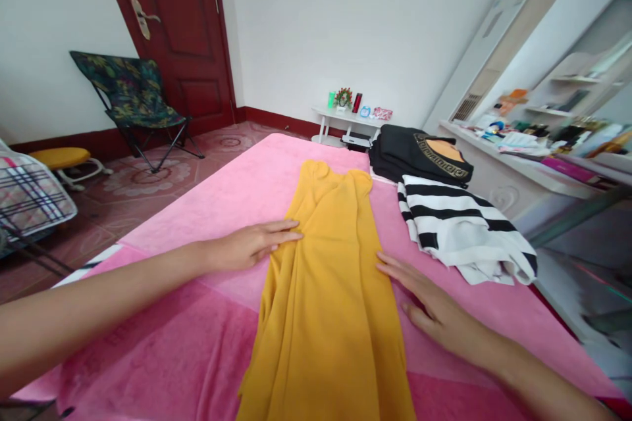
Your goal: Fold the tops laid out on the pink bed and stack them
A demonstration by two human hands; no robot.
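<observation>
A long mustard-yellow garment (330, 276), perhaps a dress, lies lengthwise on the pink bed cover (227, 194). Its sides look folded inward, and its lower end runs out of the bottom of the view. My left hand (251, 243) rests with outstretched fingers on the garment's left edge, fingertips on the cloth. On the opposite side, my right hand (424, 299) is spread beside the right edge, with its fingertips at the cloth. Neither hand grips anything.
A black-and-white striped garment (459, 223) lies folded on the right, with black folded clothes (415, 154) behind it. Further off are a low white table (345, 116), a camouflage-like folding chair (135, 95), a yellow stool (62, 158) and a cluttered dresser (523, 158).
</observation>
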